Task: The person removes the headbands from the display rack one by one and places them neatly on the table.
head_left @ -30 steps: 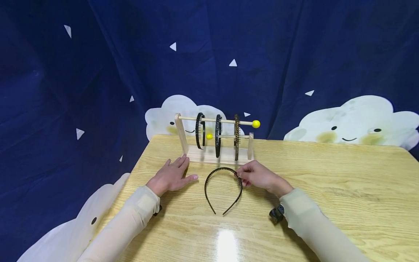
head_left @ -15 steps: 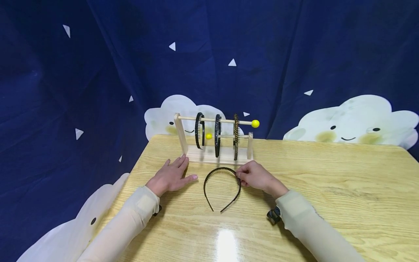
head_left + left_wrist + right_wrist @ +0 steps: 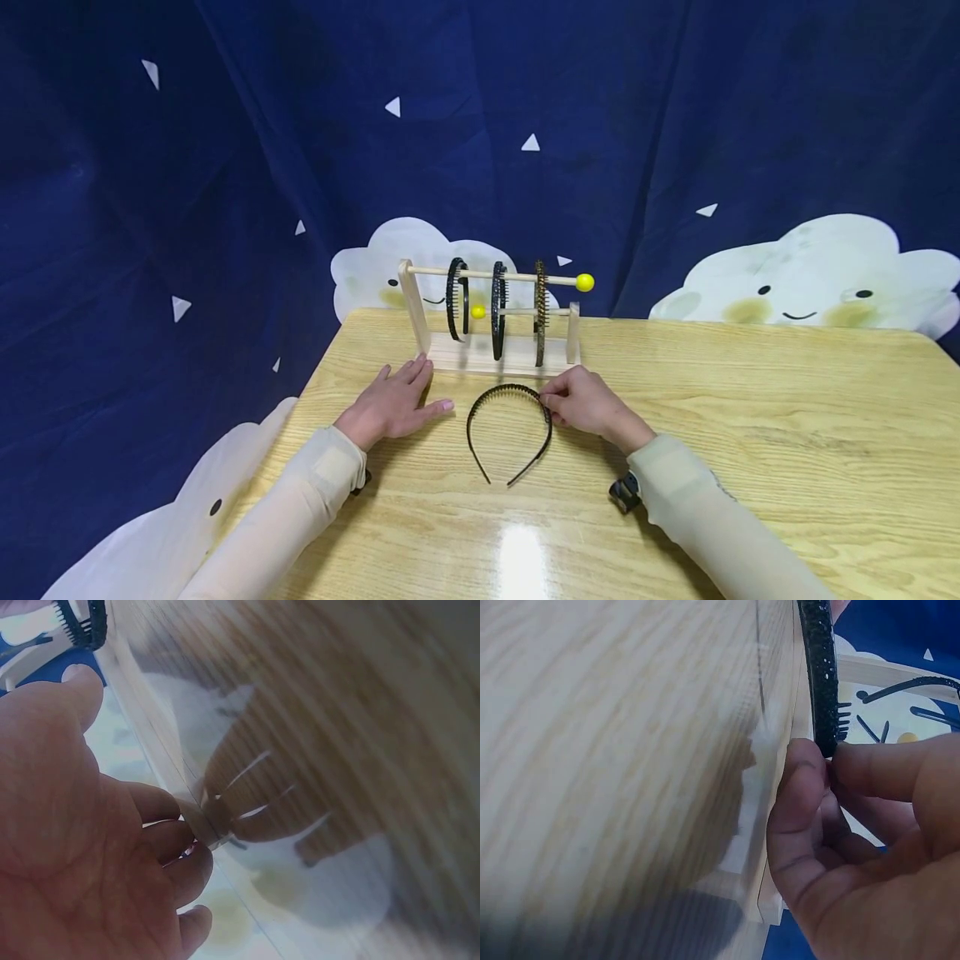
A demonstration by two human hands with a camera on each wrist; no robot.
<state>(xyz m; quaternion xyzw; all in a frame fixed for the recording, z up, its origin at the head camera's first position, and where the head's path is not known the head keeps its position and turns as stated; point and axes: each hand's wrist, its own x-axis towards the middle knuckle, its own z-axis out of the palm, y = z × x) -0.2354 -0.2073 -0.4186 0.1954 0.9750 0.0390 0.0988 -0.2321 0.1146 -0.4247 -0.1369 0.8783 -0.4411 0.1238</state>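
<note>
A dark toothed headband (image 3: 471,421) lies over the table in front of the rack, its two ends pointing toward me. My right hand (image 3: 588,402) pinches its right side between thumb and fingers; the right wrist view shows the dark speckled band (image 3: 823,667) at the fingertips. Flat and spread, my left hand (image 3: 393,402) rests on the table, fingertips at the left front corner of the wooden rack (image 3: 480,354). In the left wrist view the left hand (image 3: 97,825) has its fingers extended, holding nothing. Three more headbands hang on the rack: a black one (image 3: 453,300), a speckled one (image 3: 498,312), a brownish one (image 3: 541,317).
The rack's upper rod ends in a yellow ball (image 3: 585,282), and a second yellow ball (image 3: 478,312) tips the lower rod. Wooden tabletop (image 3: 750,417) stretches to the right. Behind stands a dark blue curtain (image 3: 570,67) with white clouds.
My right hand and the headband it pinches shifted very slightly left early on, then stayed nearly still. The left hand has kept its place.
</note>
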